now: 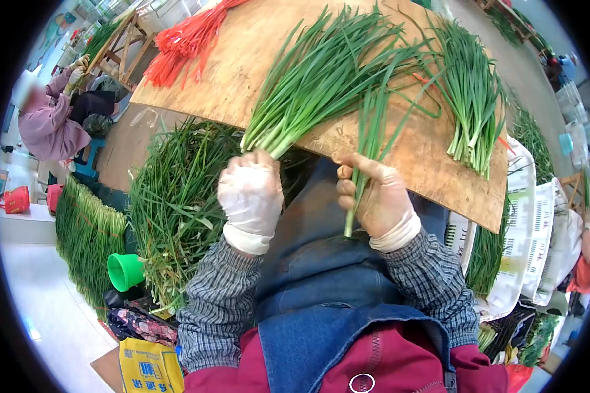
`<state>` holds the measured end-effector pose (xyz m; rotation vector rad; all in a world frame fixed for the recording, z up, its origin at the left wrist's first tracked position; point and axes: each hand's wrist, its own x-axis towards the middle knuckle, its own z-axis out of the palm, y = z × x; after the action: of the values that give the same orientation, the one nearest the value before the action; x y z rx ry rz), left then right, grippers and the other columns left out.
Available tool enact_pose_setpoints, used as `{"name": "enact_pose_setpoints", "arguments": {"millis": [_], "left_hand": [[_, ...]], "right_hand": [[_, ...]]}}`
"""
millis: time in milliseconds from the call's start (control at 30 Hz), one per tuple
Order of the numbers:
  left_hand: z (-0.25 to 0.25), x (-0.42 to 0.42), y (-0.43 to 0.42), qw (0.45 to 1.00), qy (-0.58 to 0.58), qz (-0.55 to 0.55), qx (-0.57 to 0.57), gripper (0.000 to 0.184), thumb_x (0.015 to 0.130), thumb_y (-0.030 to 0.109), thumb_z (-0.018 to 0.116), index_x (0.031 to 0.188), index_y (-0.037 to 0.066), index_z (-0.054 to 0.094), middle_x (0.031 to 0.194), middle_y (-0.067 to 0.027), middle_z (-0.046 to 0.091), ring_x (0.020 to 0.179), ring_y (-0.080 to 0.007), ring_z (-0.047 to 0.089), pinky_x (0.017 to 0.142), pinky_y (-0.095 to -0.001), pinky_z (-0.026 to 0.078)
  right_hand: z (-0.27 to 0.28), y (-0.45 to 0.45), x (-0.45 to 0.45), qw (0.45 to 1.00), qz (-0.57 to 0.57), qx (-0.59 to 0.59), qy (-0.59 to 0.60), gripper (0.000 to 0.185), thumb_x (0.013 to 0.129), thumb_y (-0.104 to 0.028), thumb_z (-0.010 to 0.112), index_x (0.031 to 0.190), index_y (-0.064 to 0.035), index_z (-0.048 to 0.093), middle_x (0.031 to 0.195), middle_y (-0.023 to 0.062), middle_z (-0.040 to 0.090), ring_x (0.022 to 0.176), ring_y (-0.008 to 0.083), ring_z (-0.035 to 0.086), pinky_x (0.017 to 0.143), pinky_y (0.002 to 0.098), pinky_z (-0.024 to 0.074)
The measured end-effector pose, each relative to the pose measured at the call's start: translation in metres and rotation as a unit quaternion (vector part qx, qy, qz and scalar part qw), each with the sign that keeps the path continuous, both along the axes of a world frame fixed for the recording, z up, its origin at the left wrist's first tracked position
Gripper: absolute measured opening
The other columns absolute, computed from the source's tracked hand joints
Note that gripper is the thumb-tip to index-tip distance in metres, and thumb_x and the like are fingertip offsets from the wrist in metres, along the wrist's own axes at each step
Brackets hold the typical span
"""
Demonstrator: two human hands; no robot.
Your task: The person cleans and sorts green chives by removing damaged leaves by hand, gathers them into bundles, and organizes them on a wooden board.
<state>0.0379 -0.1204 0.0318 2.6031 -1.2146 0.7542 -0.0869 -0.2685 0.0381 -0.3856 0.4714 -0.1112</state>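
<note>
Your gloved right hand (373, 196) grasps a few slim green stalks (372, 124). Your curled, gloved left hand (250, 196) sits against a thick, pale-ended green bunch (321, 78); whether it grips, I cannot tell.

Board (233, 78) passable between red strips (190, 42) and middle greens (328, 75) — right-hand bundle (472, 95) obstructs — room beneath hard to judge.

i see both forearms (221, 302) angled forward, left hand (250, 195) curled at eleven o'clock, right hand (379, 195) pinching near twelve.
</note>
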Motion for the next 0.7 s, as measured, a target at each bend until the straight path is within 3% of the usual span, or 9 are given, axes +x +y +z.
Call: {"name": "enact_pose_setpoints", "arguments": {"millis": [33, 67, 233, 267, 300, 367, 433, 600, 700], "left_hand": [[0.000, -0.005, -0.002, 1.000, 0.017, 0.008, 0.024, 0.013, 0.073, 0.012, 0.065, 0.077, 0.005, 0.055, 0.064, -0.0072, 0.051, 0.062, -0.0243, 0.053, 0.052, -0.0351, 0.042], [0.003, -0.012, -0.003, 1.000, 0.014, -0.025, -0.012, 0.013, 0.073, 0.012, 0.065, 0.077, 0.005, 0.055, 0.064, -0.0075, 0.050, 0.062, -0.0243, 0.052, 0.051, -0.0349, 0.042], [0.021, -0.066, 0.005, 0.977, 0.085, -0.162, -0.109, 0.026, 0.068, 0.004, 0.069, 0.092, 0.004, 0.061, 0.067, -0.0070, 0.049, 0.057, -0.0236, 0.050, 0.050, -0.0342, 0.042], [0.016, -0.067, 0.007, 0.966, 0.139, -0.181, -0.125, 0.025, 0.071, 0.006, 0.070, 0.094, 0.002, 0.061, 0.071, -0.0053, 0.055, 0.058, -0.0171, 0.053, 0.053, -0.0306, 0.044], [0.013, -0.066, 0.008, 0.923, 0.291, -0.168, -0.188, 0.023, 0.072, 0.008, 0.070, 0.091, 0.001, 0.061, 0.071, -0.0055, 0.056, 0.059, -0.0155, 0.053, 0.053, -0.0290, 0.044], [0.012, -0.062, 0.004, 0.760, 0.565, -0.129, -0.294, 0.020, 0.073, 0.012, 0.070, 0.084, -0.001, 0.060, 0.071, -0.0059, 0.057, 0.061, -0.0124, 0.055, 0.054, -0.0259, 0.045], [0.021, -0.052, -0.005, 0.657, 0.693, -0.039, -0.294, 0.016, 0.076, 0.012, 0.068, 0.081, -0.002, 0.062, 0.069, -0.0049, 0.060, 0.062, -0.0089, 0.055, 0.057, -0.0225, 0.045], [0.016, -0.043, -0.028, 0.655, 0.702, -0.063, -0.272, 0.012, 0.080, 0.009, 0.062, 0.085, -0.002, 0.062, 0.071, -0.0038, 0.062, 0.061, -0.0048, 0.052, 0.052, -0.0180, 0.039], [0.027, -0.043, -0.033, 0.526, 0.781, -0.038, -0.334, 0.009, 0.078, 0.008, 0.063, 0.081, 0.000, 0.062, 0.065, -0.0024, 0.060, 0.054, -0.0041, 0.049, 0.047, -0.0175, 0.035]], "right_hand": [[-0.001, 0.000, 0.002, 1.000, 0.012, -0.008, 0.003, 0.018, 0.085, -0.015, 0.055, 0.094, 0.0006, 0.055, 0.080, 0.0076, 0.057, 0.065, 0.0131, 0.054, 0.049, 0.0233, 0.0433], [0.009, 0.008, 0.007, 0.997, -0.020, -0.037, 0.060, 0.016, 0.082, -0.014, 0.061, 0.090, -0.0005, 0.057, 0.075, 0.0050, 0.055, 0.056, 0.0078, 0.047, 0.039, 0.0178, 0.0305], [0.015, 0.017, 0.012, 0.983, -0.051, -0.148, 0.095, 0.014, 0.082, -0.009, 0.059, 0.093, -0.0001, 0.057, 0.075, 0.0043, 0.057, 0.053, 0.0066, 0.045, 0.037, 0.0174, 0.0285], [0.011, 0.015, 0.010, 0.983, -0.052, -0.154, 0.085, 0.013, 0.083, -0.009, 0.059, 0.092, 0.0002, 0.057, 0.075, 0.0049, 0.058, 0.053, 0.0065, 0.045, 0.037, 0.0172, 0.0289], [0.008, 0.014, 0.008, 0.983, -0.053, -0.160, 0.074, 0.013, 0.083, -0.009, 0.059, 0.091, 0.0006, 0.057, 0.075, 0.0054, 0.058, 0.052, 0.0064, 0.045, 0.037, 0.0171, 0.0293], [0.009, 0.014, 0.006, 0.980, -0.064, -0.162, 0.095, 0.011, 0.082, -0.009, 0.061, 0.089, -0.0001, 0.058, 0.073, 0.0044, 0.058, 0.050, 0.0062, 0.044, 0.037, 0.0171, 0.0291], [0.012, 0.016, 0.003, 0.982, -0.067, -0.154, 0.091, 0.011, 0.080, -0.009, 0.064, 0.087, -0.0021, 0.060, 0.067, 0.0009, 0.055, 0.050, 0.0060, 0.044, 0.038, 0.0173, 0.0286], [0.009, 0.015, 0.000, 0.983, -0.057, -0.137, 0.106, 0.011, 0.081, -0.012, 0.064, 0.085, -0.0024, 0.060, 0.066, 0.0011, 0.053, 0.052, 0.0062, 0.047, 0.037, 0.0165, 0.0291], [0.006, 0.015, 0.000, 0.984, -0.079, -0.122, 0.104, 0.011, 0.082, -0.012, 0.063, 0.085, -0.0022, 0.060, 0.067, 0.0016, 0.054, 0.053, 0.0066, 0.047, 0.037, 0.0169, 0.0300]]}}
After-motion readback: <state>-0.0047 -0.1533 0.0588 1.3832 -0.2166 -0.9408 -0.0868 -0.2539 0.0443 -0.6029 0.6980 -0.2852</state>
